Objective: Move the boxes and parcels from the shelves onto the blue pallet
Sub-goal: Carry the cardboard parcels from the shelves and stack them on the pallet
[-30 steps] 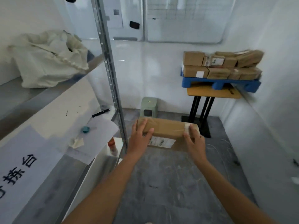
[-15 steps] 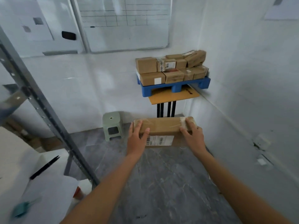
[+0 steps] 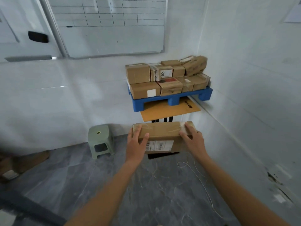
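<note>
My left hand (image 3: 136, 145) and right hand (image 3: 193, 141) clasp the ends of a long brown parcel (image 3: 162, 136), centre frame, fingers curled over its top. Taped cardboard, white barcode label facing me. Blue pallet (image 3: 172, 98) above it, stacked with boxes.

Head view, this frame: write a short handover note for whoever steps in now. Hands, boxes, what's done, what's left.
Left hand grips the left end of the carried box; right hand grips its right end. Box is in the air, label facing the person.
Pallet sits on a small table in the corner, loaded with two layers of boxes.
Done: those boxes are stacked on the pallet.
Left: walk the carried box over and set it on the stack. The shelves are out of view, so the remaining count is unknown. A loose cord lies on the floor near the table; mind it.
</note>
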